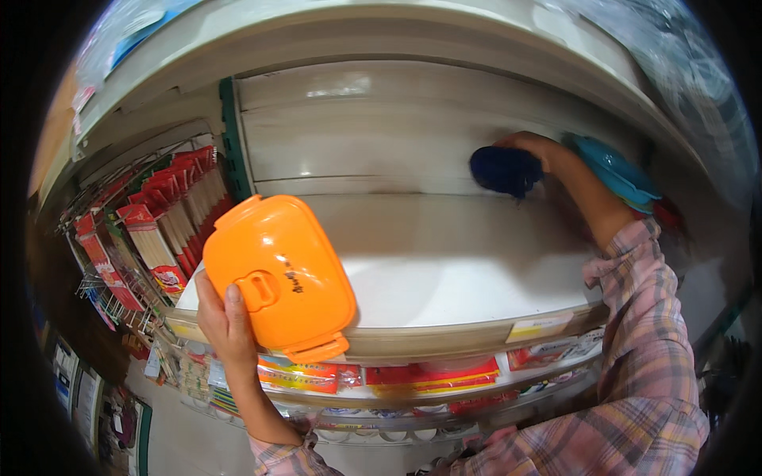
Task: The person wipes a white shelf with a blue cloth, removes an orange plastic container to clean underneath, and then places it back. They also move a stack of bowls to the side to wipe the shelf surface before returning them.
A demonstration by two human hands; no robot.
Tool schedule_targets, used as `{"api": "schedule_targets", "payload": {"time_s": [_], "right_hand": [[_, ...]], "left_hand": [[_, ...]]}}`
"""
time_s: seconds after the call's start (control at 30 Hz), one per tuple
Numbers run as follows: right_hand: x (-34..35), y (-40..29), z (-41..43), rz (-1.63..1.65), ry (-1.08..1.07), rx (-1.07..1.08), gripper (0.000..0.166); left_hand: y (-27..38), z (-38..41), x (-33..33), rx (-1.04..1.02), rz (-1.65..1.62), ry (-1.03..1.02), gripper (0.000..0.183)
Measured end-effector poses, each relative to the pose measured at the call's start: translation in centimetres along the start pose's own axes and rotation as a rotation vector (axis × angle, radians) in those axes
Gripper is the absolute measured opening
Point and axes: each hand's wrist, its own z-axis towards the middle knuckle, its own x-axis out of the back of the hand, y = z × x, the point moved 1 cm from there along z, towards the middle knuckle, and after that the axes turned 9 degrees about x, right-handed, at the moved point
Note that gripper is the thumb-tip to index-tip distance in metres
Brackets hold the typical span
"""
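My left hand [229, 324] grips an orange plastic lunch box [303, 250] by its side, the thumb on the lid near its raised tab. Dark writing runs across the lid. The box is tilted in front of the white shelf [417, 291], over its left front part. Farther back on the right, my right hand [533, 149] holds a dark blue cloth [506, 171] close to the shelf's back panel [369, 143]. The cloth is blurred and bunched under the fingers.
Right of my right forearm stand turquoise plastic basins [616, 169]. Red packs of chopsticks [178, 208] hang on a rack at the left. Another shelf [428, 15] arches overhead. Below the front edge, lower shelves hold red and yellow packages [431, 376]. A price label [539, 327] sits on the shelf edge.
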Motion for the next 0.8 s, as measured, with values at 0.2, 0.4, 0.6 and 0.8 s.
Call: {"api": "schedule_targets", "payload": {"time_s": [0.2, 0.4, 0.6, 0.8], "right_hand": [[-5.1, -0.8, -0.8, -0.428, -0.597, -0.107, 0.046], [-6.5, 1.3, 0.1, -0.623, -0.190, 0.221, 0.076], [-8.7, 0.5, -5.5, -0.673, -0.177, 0.233, 0.099], [-9.4, 2.7, -6.0, -0.576, -0.220, 0.257, 0.071]], "left_hand": [[-0.5, -0.2, 0.0, 0.021, -0.012, -0.032, 0.034], [-0.9, 0.0, -0.7, 0.007, -0.050, -0.063, 0.035], [-1.0, -0.1, 0.1, 0.023, -0.023, -0.049, 0.036], [0.0, 0.0, -0.7, 0.017, -0.032, -0.023, 0.037]]}}
